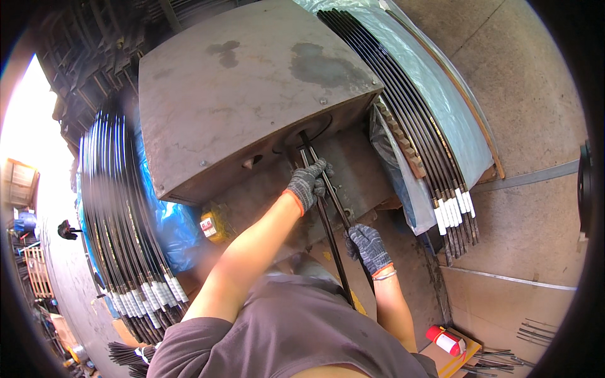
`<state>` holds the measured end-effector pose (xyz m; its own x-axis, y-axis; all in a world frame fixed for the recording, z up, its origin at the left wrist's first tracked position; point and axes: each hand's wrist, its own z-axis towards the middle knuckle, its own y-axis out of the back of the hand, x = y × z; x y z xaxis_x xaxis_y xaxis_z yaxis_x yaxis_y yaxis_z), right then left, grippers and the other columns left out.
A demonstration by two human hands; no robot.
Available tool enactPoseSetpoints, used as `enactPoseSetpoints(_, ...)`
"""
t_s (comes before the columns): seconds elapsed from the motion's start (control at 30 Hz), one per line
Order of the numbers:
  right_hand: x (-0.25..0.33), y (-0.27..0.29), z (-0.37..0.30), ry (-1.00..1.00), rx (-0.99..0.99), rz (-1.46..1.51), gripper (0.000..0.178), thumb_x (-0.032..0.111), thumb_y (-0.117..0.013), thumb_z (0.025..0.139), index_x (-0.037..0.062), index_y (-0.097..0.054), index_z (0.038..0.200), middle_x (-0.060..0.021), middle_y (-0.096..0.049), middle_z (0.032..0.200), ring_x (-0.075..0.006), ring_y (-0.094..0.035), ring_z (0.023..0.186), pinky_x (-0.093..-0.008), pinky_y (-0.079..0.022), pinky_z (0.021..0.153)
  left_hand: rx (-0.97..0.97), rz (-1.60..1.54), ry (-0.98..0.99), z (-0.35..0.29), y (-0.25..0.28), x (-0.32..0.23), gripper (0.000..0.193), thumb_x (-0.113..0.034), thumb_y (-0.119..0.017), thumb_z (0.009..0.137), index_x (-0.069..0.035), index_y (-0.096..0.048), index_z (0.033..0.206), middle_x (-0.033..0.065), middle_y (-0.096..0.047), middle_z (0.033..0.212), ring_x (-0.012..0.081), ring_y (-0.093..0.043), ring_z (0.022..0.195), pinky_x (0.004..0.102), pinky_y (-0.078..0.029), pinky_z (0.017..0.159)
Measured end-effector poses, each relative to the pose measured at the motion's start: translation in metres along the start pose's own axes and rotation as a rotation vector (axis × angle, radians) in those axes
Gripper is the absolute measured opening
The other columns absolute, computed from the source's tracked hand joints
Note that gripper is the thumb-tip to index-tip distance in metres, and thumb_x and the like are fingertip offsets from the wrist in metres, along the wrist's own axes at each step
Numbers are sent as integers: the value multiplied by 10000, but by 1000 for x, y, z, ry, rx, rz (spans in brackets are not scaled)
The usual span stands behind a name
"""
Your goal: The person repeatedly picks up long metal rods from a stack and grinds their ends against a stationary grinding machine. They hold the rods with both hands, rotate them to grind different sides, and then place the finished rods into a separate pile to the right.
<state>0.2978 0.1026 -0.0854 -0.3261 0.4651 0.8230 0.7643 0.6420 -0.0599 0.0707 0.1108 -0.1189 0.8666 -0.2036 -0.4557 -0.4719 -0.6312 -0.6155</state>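
Note:
My left hand, in a grey knit glove with an orange cuff, is closed around two long black rods close to the front of a grey metal box. At their far end the rods reach a round opening in that front. My right hand, gloved alike, grips the right-hand rod lower down, nearer my body. The left-hand rod runs down beside it toward my waist. The fingers of both hands are partly hidden by the gloves' backs.
Black rods with white-wrapped ends lie bundled at left and right. A notched wooden strip sits under the right bundle. Blue plastic sheeting, a yellow package and a red cylinder are also around me.

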Motion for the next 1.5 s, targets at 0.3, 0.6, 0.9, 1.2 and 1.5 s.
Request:
enactPoseSetpoints(0.3,5,-3,1,55,-48,-99,206,127,-579,816,50,-510,639,-22,-499,529,-95,-463,443,-239,-366,410,-4,0,-16,3,2,-2,238,-268,-521,883,-42,-573,828,49,-591,737,65,-303,396,207,-256,356)
enactPoseSetpoints(0.6,12,-6,3,86,-160,-315,202,116,-625,783,42,-499,644,-31,-511,526,-87,-468,439,-245,-374,406,-7,2,-6,5,0,-5,252,-279,-504,891,-44,-569,828,33,-564,689,72,-288,386,217,-258,346)
enactPoseSetpoints(0.9,-19,13,18,455,-366,-824,158,157,-657,762,23,-573,763,-51,-582,627,-117,-534,558,-269,-432,516,27,66,-27,3,-3,-8,248,-303,-519,883,-66,-552,818,-6,-472,610,76,-302,393,218,-258,340)
enactPoseSetpoints(1.2,-62,31,-60,-17,144,193,262,254,-611,815,3,-604,889,-62,-612,728,-128,-562,639,-249,-448,599,-35,-93,-50,22,-11,-10,262,-331,-561,854,-76,-526,808,-26,-449,595,57,-330,423,203,-293,357)
enactPoseSetpoints(1.5,-37,23,-43,7,-53,141,140,139,-616,780,4,-609,817,-33,-579,645,-93,-507,533,-227,-402,493,-57,-107,35,27,-20,10,265,-325,-529,874,-82,-505,772,-44,-353,513,83,-303,414,233,-299,383)
